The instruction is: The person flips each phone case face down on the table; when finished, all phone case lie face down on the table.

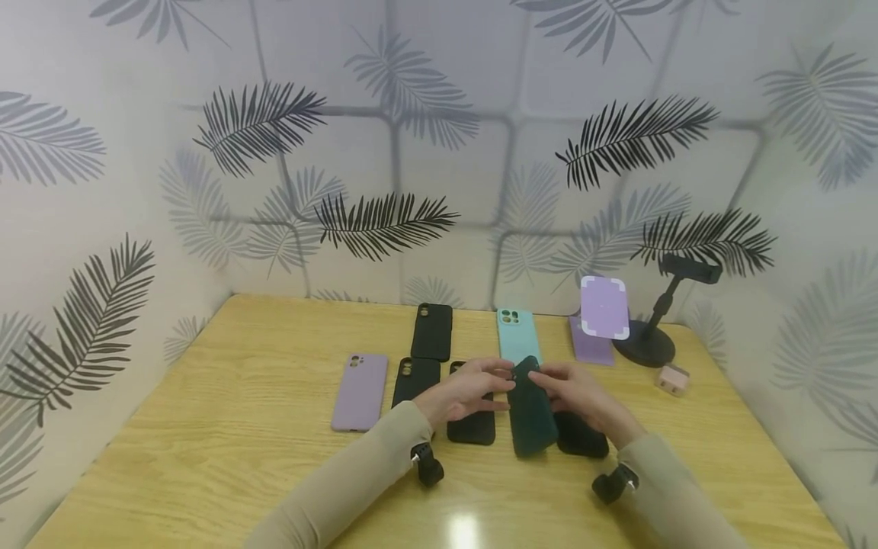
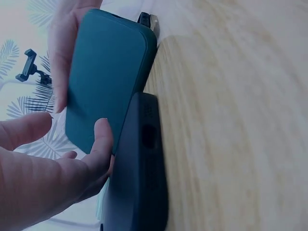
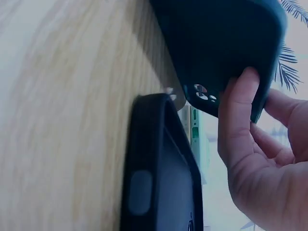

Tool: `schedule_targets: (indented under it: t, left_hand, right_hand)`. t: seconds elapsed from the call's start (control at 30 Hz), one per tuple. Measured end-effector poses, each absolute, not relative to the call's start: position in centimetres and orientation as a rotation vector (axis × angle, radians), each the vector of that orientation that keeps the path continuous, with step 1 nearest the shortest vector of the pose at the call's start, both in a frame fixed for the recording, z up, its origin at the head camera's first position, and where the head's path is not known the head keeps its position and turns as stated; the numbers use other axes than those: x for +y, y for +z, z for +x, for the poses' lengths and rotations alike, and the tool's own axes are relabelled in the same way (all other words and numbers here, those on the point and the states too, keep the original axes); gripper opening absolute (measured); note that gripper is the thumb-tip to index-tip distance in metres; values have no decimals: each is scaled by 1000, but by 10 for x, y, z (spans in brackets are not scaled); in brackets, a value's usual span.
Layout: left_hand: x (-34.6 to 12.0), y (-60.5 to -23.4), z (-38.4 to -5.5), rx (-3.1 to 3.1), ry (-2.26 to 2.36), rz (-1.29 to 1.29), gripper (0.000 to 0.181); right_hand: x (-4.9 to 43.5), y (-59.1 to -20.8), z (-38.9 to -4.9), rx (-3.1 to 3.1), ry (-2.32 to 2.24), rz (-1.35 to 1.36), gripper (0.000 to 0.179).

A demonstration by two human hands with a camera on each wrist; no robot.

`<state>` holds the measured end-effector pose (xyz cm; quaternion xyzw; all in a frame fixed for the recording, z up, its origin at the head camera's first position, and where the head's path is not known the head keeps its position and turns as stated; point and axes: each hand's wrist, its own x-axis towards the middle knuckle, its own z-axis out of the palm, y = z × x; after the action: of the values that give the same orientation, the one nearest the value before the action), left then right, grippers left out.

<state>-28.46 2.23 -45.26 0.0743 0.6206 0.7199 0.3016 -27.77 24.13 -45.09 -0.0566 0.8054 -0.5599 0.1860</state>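
Observation:
A dark green phone case [image 1: 531, 419] is tilted up between the hands, its lower end toward me. My right hand [image 1: 579, 393] pinches it by the upper right edge, and the right wrist view shows fingers [image 3: 242, 94] on its face beside the camera holes. My left hand [image 1: 469, 390] is at the case's left edge with fingers spread, its fingertips overlapping the green surface in the left wrist view. A black phone case [image 1: 473, 428] lies beneath the left hand. Another black case [image 1: 581, 436] lies open side up below the right hand.
Two more black cases [image 1: 432, 332] and a lilac case [image 1: 360, 393] lie to the left. A turquoise case [image 1: 519, 335] sits behind the hands. At the back right stand a purple card [image 1: 604, 307], a black phone stand [image 1: 645, 343] and a pink charger [image 1: 673, 379].

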Motion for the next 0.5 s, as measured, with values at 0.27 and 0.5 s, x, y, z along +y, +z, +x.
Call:
schedule_targets:
  t: [0.27, 0.5]
  left_hand:
    - [18, -449, -286, 1644, 1873, 233, 51]
    - [19, -447, -287, 1650, 1854, 232, 51]
  right_hand:
    - [246, -450, -274, 2408, -1455, -133, 40]
    - [248, -451, -273, 2473, -1399, -76, 49]
